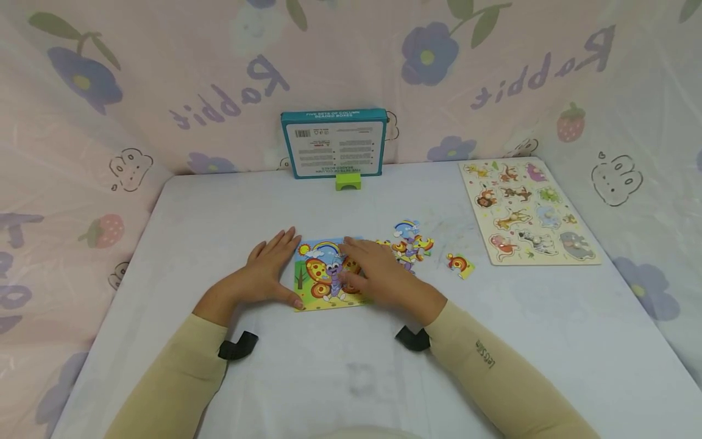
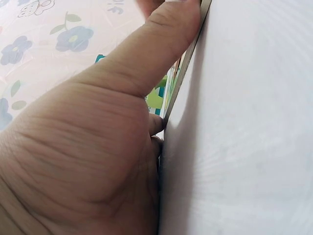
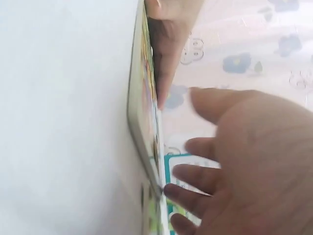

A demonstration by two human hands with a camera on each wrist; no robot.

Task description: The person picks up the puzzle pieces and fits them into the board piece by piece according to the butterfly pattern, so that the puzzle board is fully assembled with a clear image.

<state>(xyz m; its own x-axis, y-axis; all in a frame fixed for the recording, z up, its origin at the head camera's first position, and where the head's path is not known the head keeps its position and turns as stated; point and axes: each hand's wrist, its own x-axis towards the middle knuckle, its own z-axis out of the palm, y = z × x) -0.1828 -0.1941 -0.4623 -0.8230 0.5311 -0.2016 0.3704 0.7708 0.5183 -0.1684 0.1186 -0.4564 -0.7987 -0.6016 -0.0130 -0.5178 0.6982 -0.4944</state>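
Observation:
A small picture puzzle board (image 1: 333, 271), showing a purple butterfly with orange wings under a rainbow, lies flat on the white table. My left hand (image 1: 264, 272) rests along its left side, fingers extended, with the thumb on the near left corner. Above the board's right part is my right hand (image 1: 381, 274), its fingers spread and slightly bent, hiding some of the picture. In the right wrist view that hand (image 3: 254, 152) has nothing in its grasp. Loose puzzle pieces (image 1: 407, 230) lie in a group just right of the board, partly behind the right hand.
One separate puzzle piece (image 1: 459, 266) lies farther right. A wooden animal puzzle board (image 1: 493, 207) occupies the back right. At the back edge a teal and white box (image 1: 337, 143) stands upright, with a green arch block (image 1: 348, 182) before it. Patterned curtains surround the table (image 1: 307, 372).

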